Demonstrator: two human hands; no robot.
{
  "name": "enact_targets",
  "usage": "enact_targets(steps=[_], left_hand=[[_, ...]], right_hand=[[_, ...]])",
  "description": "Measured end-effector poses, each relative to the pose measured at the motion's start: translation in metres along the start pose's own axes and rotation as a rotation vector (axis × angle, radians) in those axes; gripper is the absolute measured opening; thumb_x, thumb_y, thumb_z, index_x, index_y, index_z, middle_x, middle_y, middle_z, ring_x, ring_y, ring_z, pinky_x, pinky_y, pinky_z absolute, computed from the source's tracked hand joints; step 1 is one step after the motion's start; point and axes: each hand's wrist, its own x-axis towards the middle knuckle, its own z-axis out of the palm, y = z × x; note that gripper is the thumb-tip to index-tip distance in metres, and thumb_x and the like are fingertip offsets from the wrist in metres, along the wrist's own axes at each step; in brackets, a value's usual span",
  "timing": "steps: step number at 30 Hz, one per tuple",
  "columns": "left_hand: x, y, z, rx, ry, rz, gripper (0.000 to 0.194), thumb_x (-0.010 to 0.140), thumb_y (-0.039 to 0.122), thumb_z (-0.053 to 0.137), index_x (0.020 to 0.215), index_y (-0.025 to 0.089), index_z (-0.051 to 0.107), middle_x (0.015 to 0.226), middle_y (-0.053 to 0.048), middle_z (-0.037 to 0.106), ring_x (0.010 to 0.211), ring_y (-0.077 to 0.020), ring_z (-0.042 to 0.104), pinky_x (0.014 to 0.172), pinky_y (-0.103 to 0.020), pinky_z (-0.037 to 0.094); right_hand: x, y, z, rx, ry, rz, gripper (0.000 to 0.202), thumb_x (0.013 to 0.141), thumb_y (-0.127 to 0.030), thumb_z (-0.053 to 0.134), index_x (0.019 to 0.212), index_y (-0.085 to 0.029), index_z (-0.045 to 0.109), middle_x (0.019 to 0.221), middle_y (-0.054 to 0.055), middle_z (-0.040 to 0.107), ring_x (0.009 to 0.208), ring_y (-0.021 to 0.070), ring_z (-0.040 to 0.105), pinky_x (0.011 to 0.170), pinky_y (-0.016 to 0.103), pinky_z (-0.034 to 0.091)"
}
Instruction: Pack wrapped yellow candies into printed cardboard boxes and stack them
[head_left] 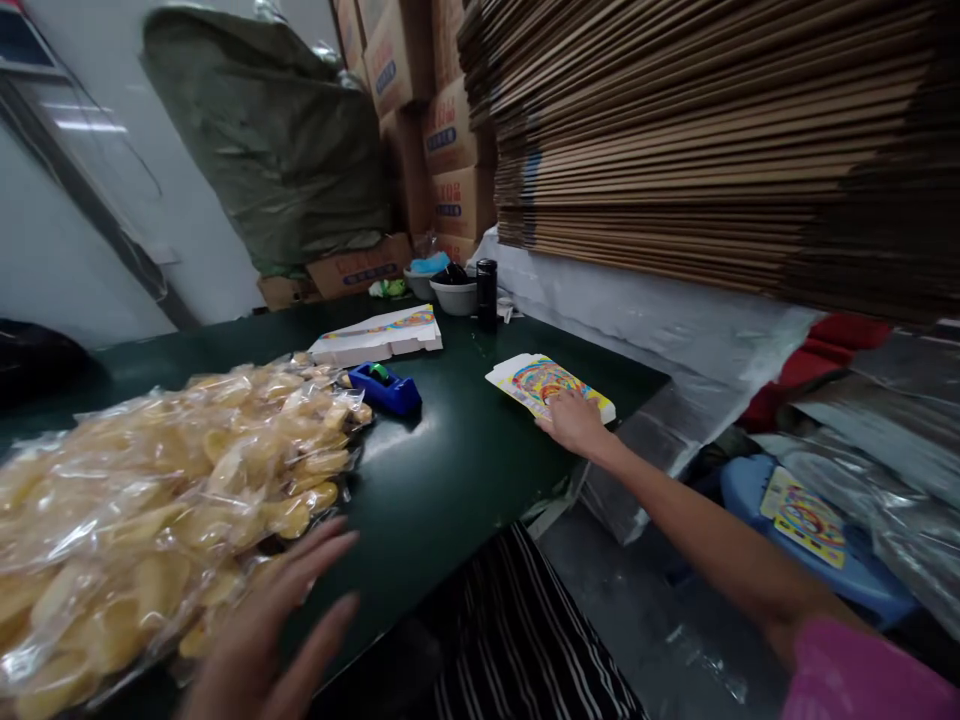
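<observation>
My right hand (576,422) rests on a colourful flat carton (536,380) near the table's right edge, its fingertips on the printed face; whether they grip it cannot be made out. My left hand (281,625), slightly blurred, hovers at the near edge with fingers apart and nothing in it. Beside it, a large heap of clear bags with yellowish pieces (180,490) covers the left of the table. A blue tape dispenser (386,388) with a green roll sits just past the heap. Behind it lies a stack of white, colour-printed cartons (382,336).
On the dark green table (442,460), bowls (454,296) and a black cylinder (487,293) stand at the back. Flattened cardboard (697,150) is piled at the right. A blue stool (750,480) holds another printed carton (806,518).
</observation>
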Motion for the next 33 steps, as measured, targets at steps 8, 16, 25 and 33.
enact_targets(steps=[8, 16, 25, 33], left_hand=[[0.067, 0.021, 0.182, -1.281, -0.147, -0.996, 0.029, 0.080, 0.025, 0.071, 0.106, 0.014, 0.067, 0.105, -0.017, 0.074, 0.093, -0.0265, 0.073, 0.087, -0.043, 0.058], [0.057, 0.004, 0.162, -1.257, 0.031, -0.854, 0.038, 0.064, 0.024, 0.083, 0.097, 0.013, 0.070, 0.095, -0.012, 0.077, 0.083, -0.0260, 0.073, 0.082, -0.039, 0.059], [0.009, -0.017, 0.096, -0.599, 0.464, -0.623, 0.043, 0.078, 0.026, 0.072, 0.121, 0.025, 0.063, 0.131, -0.006, 0.064, 0.123, -0.0235, 0.057, 0.109, -0.037, 0.040], [0.005, -0.013, 0.092, -0.486, 0.273, -0.558, 0.032, 0.083, 0.037, 0.064, 0.106, 0.016, 0.069, 0.102, -0.010, 0.073, 0.095, -0.0245, 0.066, 0.091, -0.038, 0.050]], right_hand=[[-0.057, -0.038, 0.014, 0.066, 0.089, -0.313, 0.042, 0.093, -0.024, 0.051, 0.133, -0.011, 0.056, 0.142, 0.019, 0.053, 0.136, 0.0335, 0.042, 0.112, 0.055, 0.028], [-0.060, -0.046, -0.021, 0.480, 0.205, -0.519, 0.045, 0.086, -0.041, 0.064, 0.123, -0.015, 0.061, 0.133, 0.019, 0.060, 0.124, 0.0343, 0.055, 0.102, 0.051, 0.042], [-0.040, -0.099, -0.057, 0.584, -0.200, -0.700, 0.015, 0.089, -0.019, 0.056, 0.074, -0.018, 0.059, 0.068, 0.000, 0.066, 0.058, 0.0141, 0.060, 0.054, 0.024, 0.036], [-0.051, -0.143, -0.071, 0.115, -0.242, -0.917, 0.007, 0.091, -0.017, 0.057, 0.087, -0.016, 0.063, 0.072, 0.008, 0.069, 0.063, 0.0202, 0.063, 0.052, 0.027, 0.028]])
